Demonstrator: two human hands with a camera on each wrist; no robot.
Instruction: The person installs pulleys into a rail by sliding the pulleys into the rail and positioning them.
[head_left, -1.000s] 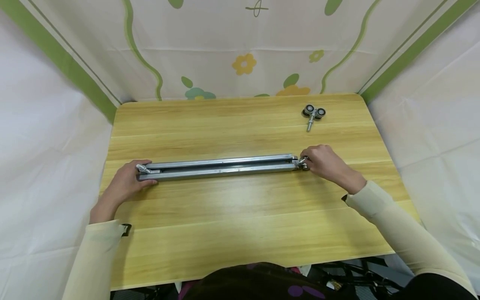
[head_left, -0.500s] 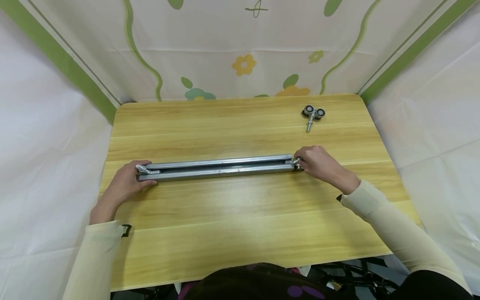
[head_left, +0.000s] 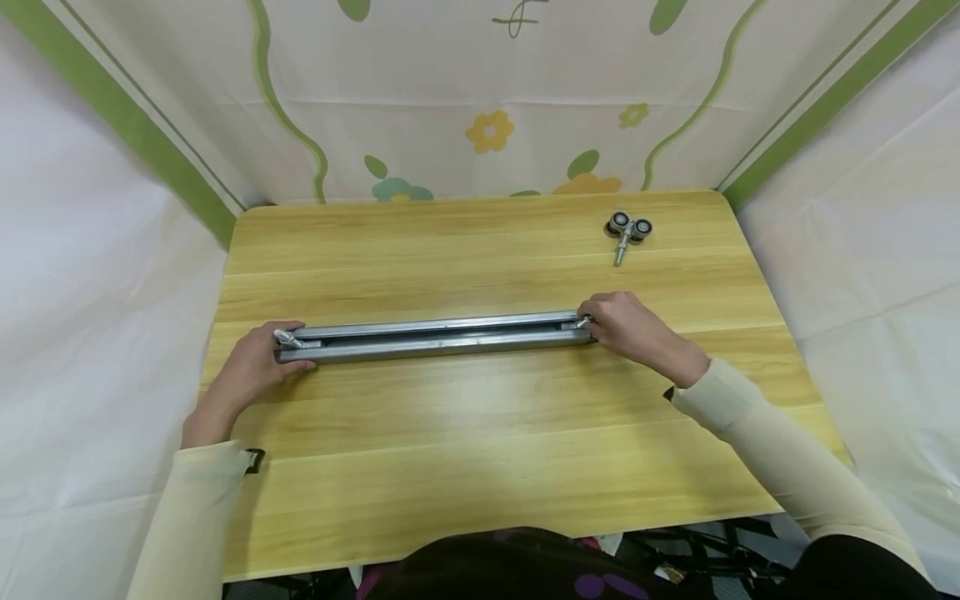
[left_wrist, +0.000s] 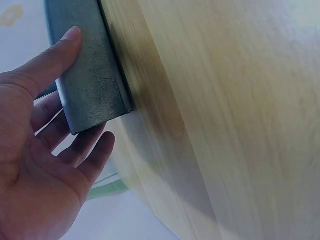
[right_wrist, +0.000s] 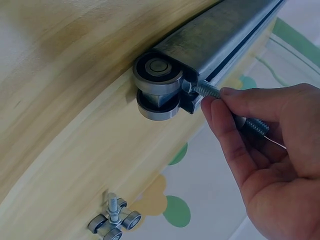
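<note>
A long metal track rail point(head_left: 420, 348) lies on the table, its slot facing up. My left hand point(head_left: 251, 362) grips its left end, thumb point(left_wrist: 60, 52) on the near wall and fingers at the far side. Beside that hand, a threaded bolt point(head_left: 287, 338) sticks out of the slot. My right hand point(head_left: 628, 329) pinches the bolt point(right_wrist: 206, 89) of a roller trolley at the rail's right end. In the right wrist view, one pair of the trolley's wheels point(right_wrist: 157, 75) stands outside the rail's mouth; its front part is hidden inside.
A second roller trolley point(head_left: 628, 229) with its bolt lies at the back right of the wooden table point(head_left: 480, 467). A flower-printed white curtain point(head_left: 420, 75) hangs behind the table, with white sheets on both sides.
My right hand has moved left, pushing the roller trolley further into the rail's right end. The left hand and the rail have stayed in place.
</note>
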